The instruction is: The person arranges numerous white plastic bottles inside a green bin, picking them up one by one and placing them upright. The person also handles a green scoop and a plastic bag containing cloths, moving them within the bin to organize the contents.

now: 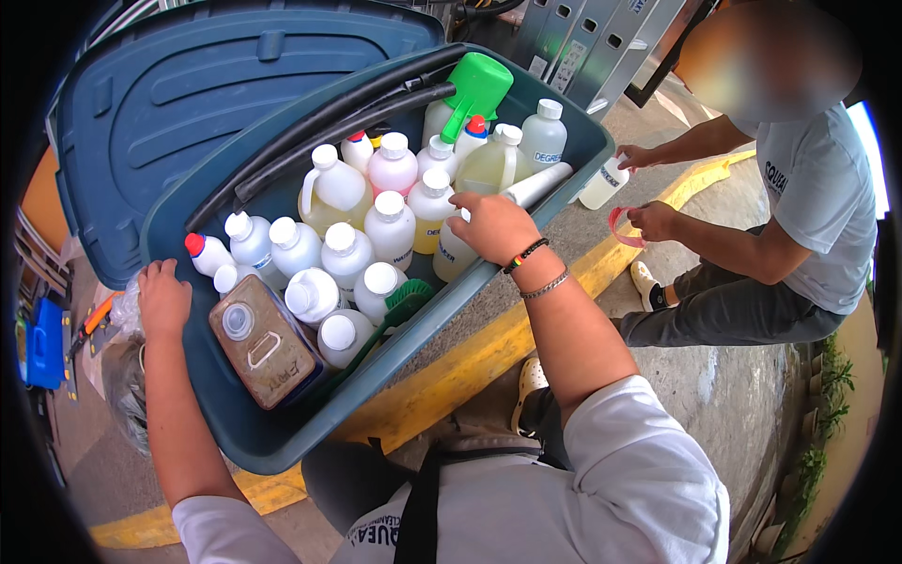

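Observation:
A dark blue plastic storage bin (pixel 289 451) full of white-capped bottles stands before me. My left hand (pixel 165 296) rests on its left rim with the fingers over the edge. My right hand (pixel 493 224) is at the cap of a white plastic bottle (pixel 454 252) near the front wall, its fingers curled over the top. Beside these bottles lie a rusty metal can (pixel 271 345), a green brush (pixel 405 303) and a white tube (pixel 539 185). A green plastic scoop (pixel 483 81) sits upside down at the back, by black hoses (pixel 317 137) and a jug (pixel 335 190).
The bin's blue lid (pixel 211 106) leans behind it. A co-worker (pixel 810 204) at the right holds a bottle (pixel 604 185) and a pink strip (pixel 620 227). An aluminium ladder (pixel 585 42) stands behind. A yellow-painted kerb (pixel 486 356) runs below the bin. Plastic bags (pixel 127 388) lie left.

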